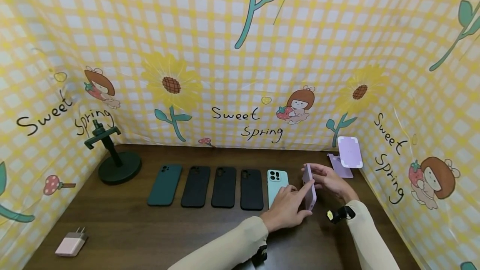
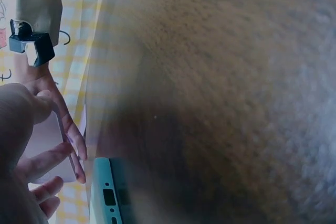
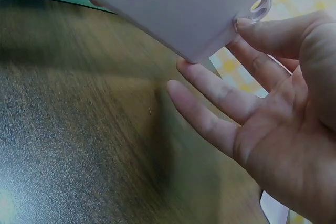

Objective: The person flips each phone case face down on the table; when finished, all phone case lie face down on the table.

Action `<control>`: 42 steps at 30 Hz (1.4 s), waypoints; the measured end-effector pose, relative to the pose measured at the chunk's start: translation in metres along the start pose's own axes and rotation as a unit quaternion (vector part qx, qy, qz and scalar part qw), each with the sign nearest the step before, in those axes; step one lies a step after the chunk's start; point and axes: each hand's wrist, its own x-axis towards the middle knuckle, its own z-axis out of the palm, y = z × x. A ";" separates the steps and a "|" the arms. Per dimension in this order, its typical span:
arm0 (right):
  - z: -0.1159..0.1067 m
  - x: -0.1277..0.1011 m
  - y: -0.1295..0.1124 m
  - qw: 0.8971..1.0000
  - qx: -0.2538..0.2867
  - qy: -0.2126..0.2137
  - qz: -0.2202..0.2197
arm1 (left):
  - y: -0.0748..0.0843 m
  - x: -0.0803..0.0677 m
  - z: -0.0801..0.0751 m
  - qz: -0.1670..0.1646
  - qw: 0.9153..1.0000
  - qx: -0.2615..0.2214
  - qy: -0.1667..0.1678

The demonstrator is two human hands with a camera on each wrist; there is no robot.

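A lilac phone case (image 1: 310, 197) is held on its edge above the right part of the table. My right hand (image 1: 331, 181) pinches its corner beside the camera cutout, thumb against index finger, while the other fingers stretch out below, as the right wrist view shows. From the other side my left hand (image 1: 286, 208) holds the case with thumb and index finger at its edges. In the right wrist view, the flat face of the lilac case (image 3: 178, 9) is turned towards the camera. Just left of it lies a mint green phone case (image 1: 276, 177), partly covered by my left hand.
Left of the mint case lie a dark green case (image 1: 165, 184) and several black cases (image 1: 252, 190) in a row. A dark green stand (image 1: 119, 168) is at the back left, a lilac stand (image 1: 350, 152) at the back right. A charger plug (image 1: 71, 244) sits front left.
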 end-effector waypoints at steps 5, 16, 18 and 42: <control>0.001 -0.001 -0.001 1.000 -0.006 -0.007 0.013 | 0.000 -0.001 0.001 -0.008 1.000 -0.006 -0.005; 0.001 0.000 0.000 0.999 0.038 -0.012 0.014 | -0.002 0.001 0.004 -0.024 0.999 -0.044 0.008; 0.000 0.001 0.001 0.999 0.036 -0.004 0.012 | -0.002 0.001 0.004 -0.026 0.998 -0.049 0.014; -0.009 -0.006 -0.001 0.991 -0.052 0.119 0.026 | 0.004 0.002 0.008 -0.062 0.998 0.011 0.013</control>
